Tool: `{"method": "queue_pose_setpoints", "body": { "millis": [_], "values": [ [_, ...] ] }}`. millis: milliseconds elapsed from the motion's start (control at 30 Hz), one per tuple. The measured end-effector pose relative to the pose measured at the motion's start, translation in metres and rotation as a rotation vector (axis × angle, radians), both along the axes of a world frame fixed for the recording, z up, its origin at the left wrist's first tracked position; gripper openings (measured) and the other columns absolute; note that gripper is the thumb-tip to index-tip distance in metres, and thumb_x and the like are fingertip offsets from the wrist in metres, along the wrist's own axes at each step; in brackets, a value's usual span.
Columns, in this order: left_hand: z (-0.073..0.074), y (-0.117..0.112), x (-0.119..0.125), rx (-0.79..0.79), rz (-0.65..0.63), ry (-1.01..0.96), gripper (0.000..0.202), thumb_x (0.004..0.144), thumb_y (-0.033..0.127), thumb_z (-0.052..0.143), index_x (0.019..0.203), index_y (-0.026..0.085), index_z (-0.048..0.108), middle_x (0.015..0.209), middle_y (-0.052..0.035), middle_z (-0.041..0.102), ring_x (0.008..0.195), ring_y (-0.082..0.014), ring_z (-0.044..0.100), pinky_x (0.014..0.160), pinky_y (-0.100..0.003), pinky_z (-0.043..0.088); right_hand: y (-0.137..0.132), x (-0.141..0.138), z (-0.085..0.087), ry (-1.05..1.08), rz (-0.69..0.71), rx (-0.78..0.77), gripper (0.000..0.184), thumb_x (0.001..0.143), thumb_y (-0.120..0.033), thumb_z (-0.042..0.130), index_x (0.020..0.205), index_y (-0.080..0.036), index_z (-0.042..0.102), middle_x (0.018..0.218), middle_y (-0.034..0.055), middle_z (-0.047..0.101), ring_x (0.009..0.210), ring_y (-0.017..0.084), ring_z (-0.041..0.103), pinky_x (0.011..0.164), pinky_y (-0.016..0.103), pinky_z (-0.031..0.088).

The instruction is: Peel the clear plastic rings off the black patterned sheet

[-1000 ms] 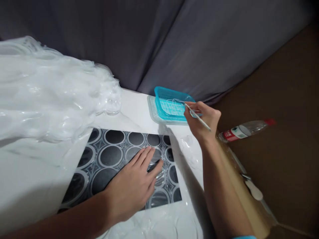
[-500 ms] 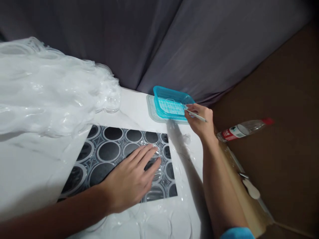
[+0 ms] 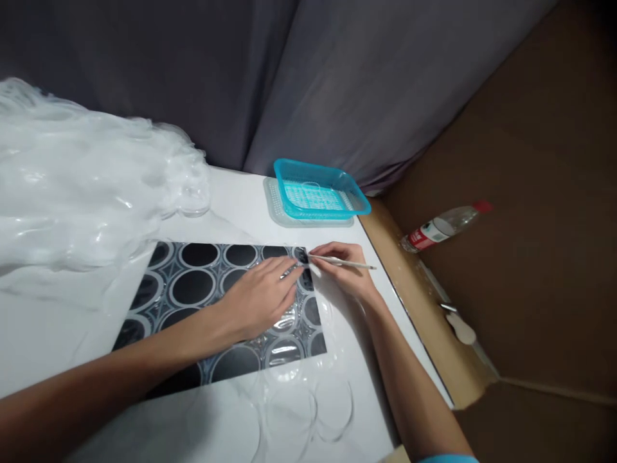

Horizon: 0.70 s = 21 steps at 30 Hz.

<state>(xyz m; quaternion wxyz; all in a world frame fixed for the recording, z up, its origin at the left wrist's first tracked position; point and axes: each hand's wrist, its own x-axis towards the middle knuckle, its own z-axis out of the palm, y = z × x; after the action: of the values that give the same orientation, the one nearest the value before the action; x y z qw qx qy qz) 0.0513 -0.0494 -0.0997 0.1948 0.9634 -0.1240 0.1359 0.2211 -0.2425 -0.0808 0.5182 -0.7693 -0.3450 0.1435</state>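
Head view: right fingers (image 3: 337,247) clamp white tool (image 3: 357,264); left fingers (image 3: 274,265) apart on patterned sheet (image 3: 193,287); bottle label (image 3: 430,234) illegible.

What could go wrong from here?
1. The right hand holds a thin white tool with its tip near the left hand's fingertips; a slip might poke them.
2. Loose clear plastic runs past the patterned sheet's near edge; a snag could shift it.
3. The plastic pile sits close to the sheet's far-left corner and might slump onto it.
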Motion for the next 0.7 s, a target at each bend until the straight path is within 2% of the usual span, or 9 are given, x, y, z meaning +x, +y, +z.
{"method": "queue_pose_setpoints", "body": {
  "millis": [167,467,700],
  "values": [
    [-0.011,0.005,-0.002,-0.019,-0.032,0.010,0.051,0.118,0.032,0.037,0.161,0.008,0.052,0.165,-0.0154,0.056,0.157,-0.0285,0.049,0.133,-0.051,0.041,0.000,-0.002,0.001,-0.013,0.064,-0.025,0.020,0.089,-0.041,0.089,0.090,-0.021,0.084,0.106,0.0099,0.082,0.100,0.027,0.079,0.095,0.043,0.062],
    [-0.011,0.005,-0.003,0.022,-0.058,0.012,0.052,0.117,0.031,0.038,0.162,0.008,0.050,0.167,-0.0162,0.052,0.159,-0.0288,0.045,0.134,-0.050,0.039,-0.004,-0.005,0.012,-0.051,0.128,-0.091,0.015,0.092,-0.035,0.084,0.089,-0.021,0.082,0.106,0.0082,0.082,0.099,0.024,0.077,0.093,0.040,0.060],
    [-0.008,0.005,-0.004,0.016,-0.069,0.012,0.051,0.118,0.031,0.036,0.161,0.008,0.049,0.166,-0.0172,0.052,0.159,-0.0298,0.044,0.133,-0.051,0.040,-0.003,-0.007,0.018,-0.052,0.116,-0.141,0.019,0.093,-0.041,0.083,0.090,-0.022,0.081,0.106,0.0077,0.082,0.099,0.026,0.078,0.093,0.041,0.062]
  ]
}}
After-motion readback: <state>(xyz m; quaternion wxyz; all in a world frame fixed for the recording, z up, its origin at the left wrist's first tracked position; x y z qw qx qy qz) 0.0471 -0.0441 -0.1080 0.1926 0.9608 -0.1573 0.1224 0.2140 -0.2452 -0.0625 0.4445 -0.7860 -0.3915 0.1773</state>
